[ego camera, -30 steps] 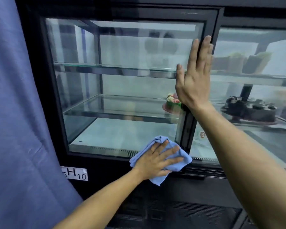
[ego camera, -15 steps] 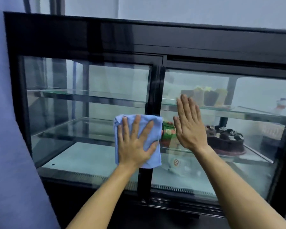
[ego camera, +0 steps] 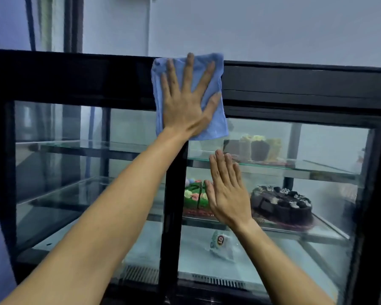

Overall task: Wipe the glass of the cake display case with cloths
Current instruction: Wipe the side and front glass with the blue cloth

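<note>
I pressed the cloth (ego camera: 216,119) flat-handed, left hand (ego camera: 186,104), atop the display case (ego camera: 75,78); right hand (ego camera: 228,192) flat below; next, sweep downward.

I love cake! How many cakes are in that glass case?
3. A chocolate cake on the middle shelf, right; a green cake beside it, partly behind the right hand; blurry cake pieces on the top shelf. More may be hidden.

Cake shop; display case (ego camera: 75,80) with cakes (ego camera: 282,204)
</note>
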The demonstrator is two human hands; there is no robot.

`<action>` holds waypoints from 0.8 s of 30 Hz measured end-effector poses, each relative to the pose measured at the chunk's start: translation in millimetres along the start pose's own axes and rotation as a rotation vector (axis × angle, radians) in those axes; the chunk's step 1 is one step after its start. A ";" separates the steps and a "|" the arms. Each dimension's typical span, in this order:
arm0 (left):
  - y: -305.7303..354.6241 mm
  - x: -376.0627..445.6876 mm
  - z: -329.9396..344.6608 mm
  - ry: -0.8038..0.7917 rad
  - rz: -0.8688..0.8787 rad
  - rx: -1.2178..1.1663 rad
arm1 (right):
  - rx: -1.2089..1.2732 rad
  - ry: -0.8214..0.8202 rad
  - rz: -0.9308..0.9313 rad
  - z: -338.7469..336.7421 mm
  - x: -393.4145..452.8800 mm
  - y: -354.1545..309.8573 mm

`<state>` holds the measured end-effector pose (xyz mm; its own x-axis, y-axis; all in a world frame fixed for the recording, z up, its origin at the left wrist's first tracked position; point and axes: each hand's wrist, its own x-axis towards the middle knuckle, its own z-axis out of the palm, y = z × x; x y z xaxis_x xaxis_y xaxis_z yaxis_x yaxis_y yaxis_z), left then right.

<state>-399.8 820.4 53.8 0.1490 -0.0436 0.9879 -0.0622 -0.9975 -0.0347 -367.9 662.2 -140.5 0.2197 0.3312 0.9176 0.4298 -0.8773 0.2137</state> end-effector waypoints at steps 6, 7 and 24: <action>-41.1 15.3 -6.9 0.028 -0.196 0.007 | -0.090 0.006 0.024 -19.4 -11.5 38.0; -32.5 15.1 -6.4 0.040 -0.209 0.020 | -0.098 0.017 0.050 -20.3 -8.9 44.2; 75.9 24.9 10.4 0.080 -0.005 0.008 | -0.117 0.094 0.073 -21.1 -15.0 62.0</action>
<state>-390.6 743.1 74.2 0.0699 -0.0343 0.9970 -0.0539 -0.9981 -0.0306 -363.0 595.6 -133.9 0.1610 0.2356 0.9584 0.3093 -0.9342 0.1777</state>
